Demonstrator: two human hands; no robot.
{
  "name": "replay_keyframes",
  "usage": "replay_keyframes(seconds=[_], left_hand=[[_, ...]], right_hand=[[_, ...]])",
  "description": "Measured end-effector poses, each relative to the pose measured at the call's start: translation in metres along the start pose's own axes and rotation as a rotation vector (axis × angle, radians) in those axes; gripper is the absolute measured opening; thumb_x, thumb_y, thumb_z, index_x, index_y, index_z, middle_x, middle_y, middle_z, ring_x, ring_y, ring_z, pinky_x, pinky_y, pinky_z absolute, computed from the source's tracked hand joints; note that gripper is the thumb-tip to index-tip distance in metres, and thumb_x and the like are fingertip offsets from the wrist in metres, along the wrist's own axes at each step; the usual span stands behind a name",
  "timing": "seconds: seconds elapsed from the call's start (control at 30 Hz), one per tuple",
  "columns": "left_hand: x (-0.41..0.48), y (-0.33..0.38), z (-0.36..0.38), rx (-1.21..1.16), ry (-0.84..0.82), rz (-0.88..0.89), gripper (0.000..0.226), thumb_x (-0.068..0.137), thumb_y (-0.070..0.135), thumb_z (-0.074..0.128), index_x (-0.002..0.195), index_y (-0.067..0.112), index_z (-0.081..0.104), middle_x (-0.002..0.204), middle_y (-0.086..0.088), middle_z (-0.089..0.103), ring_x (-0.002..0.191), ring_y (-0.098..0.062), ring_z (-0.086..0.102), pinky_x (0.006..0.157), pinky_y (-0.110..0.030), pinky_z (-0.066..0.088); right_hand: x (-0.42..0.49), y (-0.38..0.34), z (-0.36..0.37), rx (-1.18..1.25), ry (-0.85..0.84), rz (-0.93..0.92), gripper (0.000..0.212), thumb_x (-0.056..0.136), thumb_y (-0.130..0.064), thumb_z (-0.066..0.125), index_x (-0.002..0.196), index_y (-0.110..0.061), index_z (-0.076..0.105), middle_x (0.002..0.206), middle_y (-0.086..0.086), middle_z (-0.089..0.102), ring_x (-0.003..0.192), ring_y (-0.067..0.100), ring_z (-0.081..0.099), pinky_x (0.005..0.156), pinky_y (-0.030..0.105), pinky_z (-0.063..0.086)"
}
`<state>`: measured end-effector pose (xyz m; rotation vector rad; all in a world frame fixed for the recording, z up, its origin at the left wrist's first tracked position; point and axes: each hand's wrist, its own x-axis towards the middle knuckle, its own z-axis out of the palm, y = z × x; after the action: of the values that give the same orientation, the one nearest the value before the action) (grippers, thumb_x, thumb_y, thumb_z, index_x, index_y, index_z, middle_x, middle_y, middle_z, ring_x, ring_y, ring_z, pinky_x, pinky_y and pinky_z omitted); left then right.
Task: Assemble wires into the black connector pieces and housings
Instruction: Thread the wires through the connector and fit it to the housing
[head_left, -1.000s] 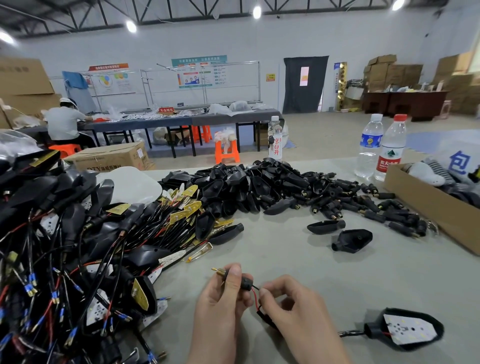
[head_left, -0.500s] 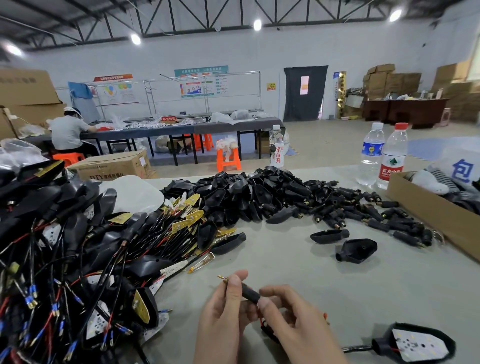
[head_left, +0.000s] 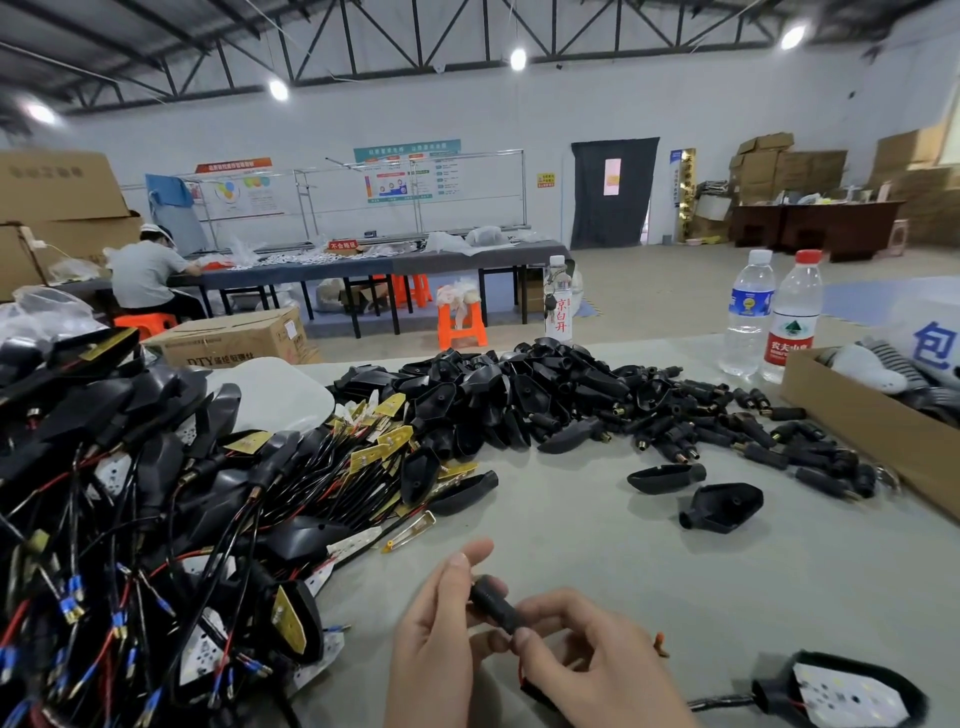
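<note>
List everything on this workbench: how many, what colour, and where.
Wired assemblies: many, black, heaped left.
Housing pile: many pieces, black, back centre.
Loose housings: two, black, right of centre.
Wired housing: one, black with white board, bottom right.
Water bottles: two, clear, back right.
Labelled bottle: one, clear, back centre.
Cardboard box: one, brown, right edge.
Connector sleeve: one, black, between the hands.
Left hand: one, bottom centre, holds sleeve.
Right hand: one, bottom centre, pinches sleeve.

1. The left hand (head_left: 441, 644) is held low, palm turned inward, fingers raised and lightly curled against a short black cylindrical plastic connector piece (head_left: 493, 603).
2. The right hand (head_left: 597, 670) is set just beside it, thumb and forefinger pinched on the same piece.
</note>
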<state>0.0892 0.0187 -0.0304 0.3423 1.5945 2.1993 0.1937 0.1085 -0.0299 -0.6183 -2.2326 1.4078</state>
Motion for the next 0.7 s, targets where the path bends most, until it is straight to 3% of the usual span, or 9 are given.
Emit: replay_keyframes(seconds=[0.07,0.17,0.27,0.4,0.53,0.7], left_hand=[[0.0004,0.0005,-0.0009,0.008,0.018,0.012,0.033,0.102,0.027,0.05,0.089,0.029,0.081,0.073,-0.001,0.072,0.062,-0.009,0.066,0.051,-0.023,0.052],[0.002,0.0011,-0.0029,0.029,0.047,0.07,0.035,0.102,0.024,0.051,0.084,0.028,0.081,0.072,0.002,0.071,0.064,-0.008,0.064,0.053,-0.025,0.051],[0.0024,0.0006,-0.0023,0.013,0.069,0.105,0.034,0.1,0.025,0.052,0.082,0.027,0.081,0.071,0.003,0.07,0.062,-0.006,0.063,0.05,-0.021,0.051],[0.0029,0.0029,-0.0044,-0.049,0.106,0.11,0.025,0.085,0.035,0.059,0.081,0.026,0.081,0.073,0.001,0.072,0.062,-0.006,0.067,0.051,-0.019,0.052],[0.0065,0.0033,-0.0064,-0.099,0.154,0.105,0.022,0.079,0.035,0.062,0.077,0.025,0.082,0.073,-0.001,0.074,0.062,-0.009,0.069,0.05,-0.02,0.054],[0.0062,0.0042,-0.0051,-0.151,0.157,0.089,0.022,0.085,0.025,0.063,0.074,0.02,0.081,0.071,-0.003,0.074,0.058,-0.01,0.069,0.048,-0.02,0.054]], right_hand=[[-0.0002,0.0012,0.0003,0.007,0.011,0.002,0.012,0.082,-0.026,0.073,0.082,-0.038,0.071,0.077,-0.022,0.071,0.055,-0.001,0.057,0.056,0.008,0.041],[-0.001,0.001,0.0013,-0.003,0.004,-0.007,0.028,0.081,-0.031,0.073,0.091,-0.056,0.063,0.077,-0.024,0.07,0.056,-0.002,0.057,0.056,0.008,0.041],[-0.0005,0.0027,0.0011,-0.038,-0.004,-0.007,0.028,0.082,-0.038,0.073,0.095,-0.06,0.06,0.081,-0.026,0.07,0.06,-0.003,0.059,0.058,0.008,0.042],[0.0,0.0049,0.0002,-0.045,0.005,0.017,0.015,0.084,-0.045,0.071,0.095,-0.052,0.062,0.084,-0.022,0.072,0.067,0.0,0.064,0.063,0.01,0.045],[-0.0021,0.0034,-0.0001,0.008,0.012,0.009,0.008,0.09,-0.042,0.065,0.088,-0.045,0.058,0.086,-0.014,0.075,0.069,0.009,0.069,0.066,0.021,0.05],[-0.0043,-0.0011,-0.0012,0.152,0.005,0.034,0.02,0.097,-0.043,0.054,0.083,-0.031,0.061,0.089,-0.01,0.076,0.069,0.013,0.072,0.064,0.027,0.054]])
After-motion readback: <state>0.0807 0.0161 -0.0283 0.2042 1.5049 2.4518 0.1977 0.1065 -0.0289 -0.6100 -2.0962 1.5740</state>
